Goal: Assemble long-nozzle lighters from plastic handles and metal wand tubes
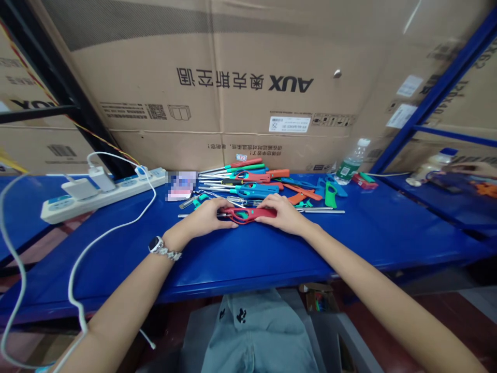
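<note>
Cardboard [143, 52], brown and creased, stands up like a wall behind your table; its big black letters say AUX, upside down. Your table [368, 238] is smooth, shiny and blue. On it lies a heap of lighters and parts [254, 190], with bright plastic handles and thin metal tubes. To the left sits your long white plastic power strip [120, 185]. Your left hand [209, 215] pinches one end of a red lighter and your right hand [285, 213] pinches the other. A clear bottle [347, 168] with a green label stands right of the heap. Your red lighter [256, 213], hard plastic with a trigger loop, is just in front of the heap. The white sticker [289, 124] on the cardboard has print too small to read.
</note>
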A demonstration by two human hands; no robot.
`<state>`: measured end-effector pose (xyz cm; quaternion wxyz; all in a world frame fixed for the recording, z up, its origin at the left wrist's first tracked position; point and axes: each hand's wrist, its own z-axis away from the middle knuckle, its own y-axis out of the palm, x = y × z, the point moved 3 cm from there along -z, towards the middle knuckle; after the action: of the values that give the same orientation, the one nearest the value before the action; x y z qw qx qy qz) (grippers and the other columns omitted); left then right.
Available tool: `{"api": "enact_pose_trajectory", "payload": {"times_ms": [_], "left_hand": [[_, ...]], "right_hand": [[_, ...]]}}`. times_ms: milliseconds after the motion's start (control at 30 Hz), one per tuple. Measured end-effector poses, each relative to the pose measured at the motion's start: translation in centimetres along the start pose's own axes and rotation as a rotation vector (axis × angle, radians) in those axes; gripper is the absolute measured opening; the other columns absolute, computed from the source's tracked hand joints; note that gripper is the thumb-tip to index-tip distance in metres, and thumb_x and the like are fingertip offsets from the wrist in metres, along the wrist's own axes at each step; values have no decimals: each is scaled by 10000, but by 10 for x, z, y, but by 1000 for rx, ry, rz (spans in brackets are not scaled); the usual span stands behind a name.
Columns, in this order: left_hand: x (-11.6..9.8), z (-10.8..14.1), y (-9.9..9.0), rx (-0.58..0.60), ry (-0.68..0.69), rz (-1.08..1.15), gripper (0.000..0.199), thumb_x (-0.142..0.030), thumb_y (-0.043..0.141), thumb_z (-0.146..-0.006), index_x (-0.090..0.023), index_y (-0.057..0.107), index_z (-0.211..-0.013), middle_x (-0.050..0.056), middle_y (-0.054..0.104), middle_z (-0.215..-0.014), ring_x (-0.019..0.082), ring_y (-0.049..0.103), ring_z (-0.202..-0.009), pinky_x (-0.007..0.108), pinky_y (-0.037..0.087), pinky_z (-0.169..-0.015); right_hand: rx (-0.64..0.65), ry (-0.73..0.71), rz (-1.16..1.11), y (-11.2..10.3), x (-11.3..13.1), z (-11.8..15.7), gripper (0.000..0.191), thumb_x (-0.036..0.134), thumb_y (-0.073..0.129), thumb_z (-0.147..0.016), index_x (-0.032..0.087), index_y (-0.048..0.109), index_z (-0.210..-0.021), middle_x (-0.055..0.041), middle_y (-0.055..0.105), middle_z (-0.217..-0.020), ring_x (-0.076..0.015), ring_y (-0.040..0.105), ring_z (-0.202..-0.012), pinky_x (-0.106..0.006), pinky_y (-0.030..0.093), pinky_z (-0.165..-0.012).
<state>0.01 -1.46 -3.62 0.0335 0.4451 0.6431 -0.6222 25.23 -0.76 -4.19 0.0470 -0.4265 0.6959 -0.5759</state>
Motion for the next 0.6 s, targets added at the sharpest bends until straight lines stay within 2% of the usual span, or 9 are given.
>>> {"api": "enact_pose_trajectory", "payload": {"times_ms": [233,600], "left_hand": [[7,3,-7,0,-51,71,385,-447,862,-741,-202,743,-1013,60,785,-997,231,714,-896,383,554,-833],[5,2,-5,34,-33,62,333,-464,821,-777,-217,745,-988,55,784,-979,233,709,-897,376,544,-814]], "right_hand": [[12,-27,-16,0,-1,0,246,378,808,-912,231,759,-1103,-86,725,-1139,-284,627,-1107,-481,469,-971],[27,-47,3,5,0,-2,279,370,815,-906,246,770,-1151,-90,733,-1160,-296,619,-1116,-507,480,-980]]}}
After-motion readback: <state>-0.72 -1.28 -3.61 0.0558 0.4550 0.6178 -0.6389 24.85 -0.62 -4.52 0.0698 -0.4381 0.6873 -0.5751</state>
